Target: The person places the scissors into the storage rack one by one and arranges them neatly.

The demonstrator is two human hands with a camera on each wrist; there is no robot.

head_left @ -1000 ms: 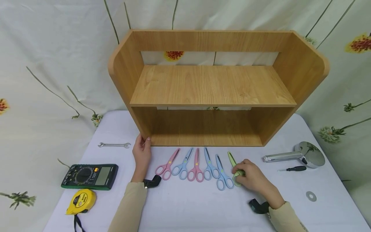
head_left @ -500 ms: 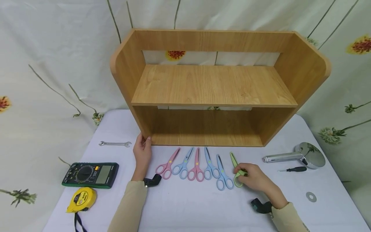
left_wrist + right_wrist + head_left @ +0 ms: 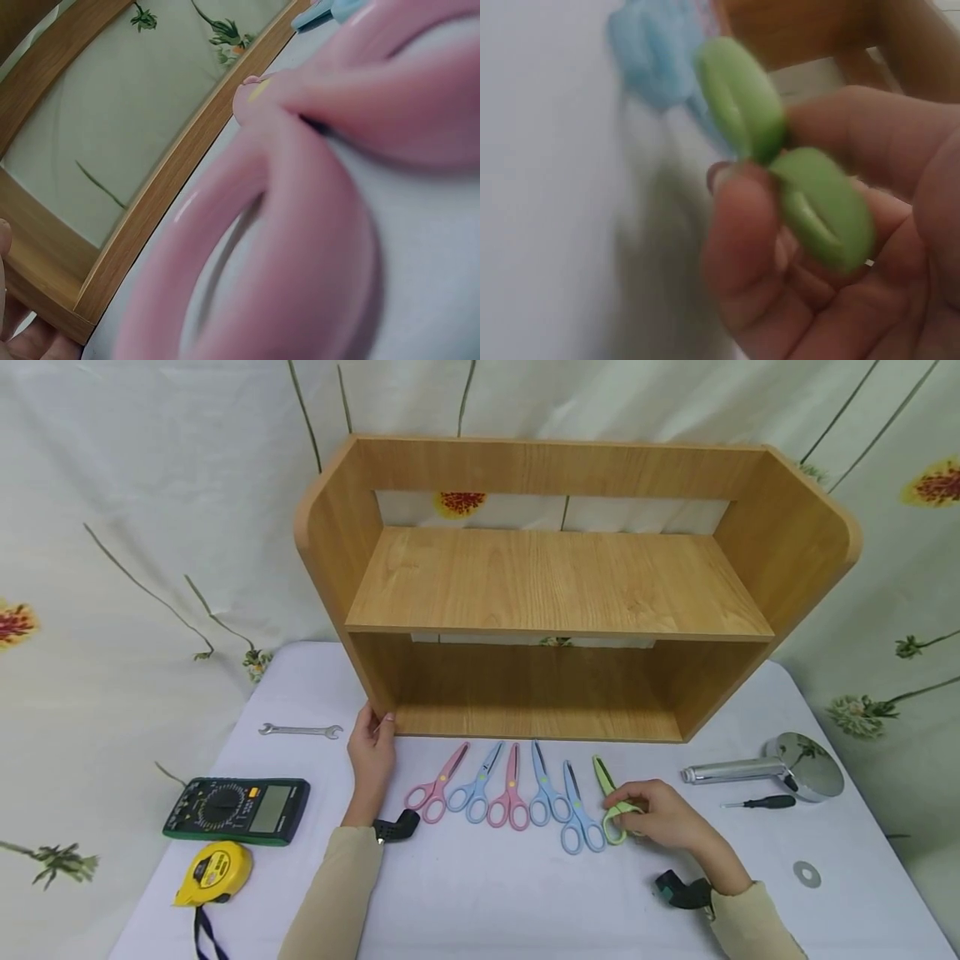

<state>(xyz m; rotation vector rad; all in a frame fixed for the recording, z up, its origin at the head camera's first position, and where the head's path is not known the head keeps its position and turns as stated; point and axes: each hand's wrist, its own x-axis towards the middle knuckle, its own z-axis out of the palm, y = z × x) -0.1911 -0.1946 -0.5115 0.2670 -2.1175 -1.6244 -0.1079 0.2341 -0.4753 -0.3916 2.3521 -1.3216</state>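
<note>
Right hand (image 3: 660, 814) pinches lime-green scissors with rounded plastic loops (image 3: 605, 782) between thumb and fingers; they sit at the right end of a scissors row, tips pointing far, though whether they touch the white cloth-covered table (image 3: 487, 893) I cannot tell; just left lie pale-blue plastic-handled scissors (image 3: 576, 808), so a light pinch, blades closed and loops clear of that neighbour, would probably serve best; left hand (image 3: 372, 768) grips the near left corner of a light-brown wooden two-tier shelf (image 3: 555, 581), beyond the row; a steady hold there should help prevent shifting.
</note>
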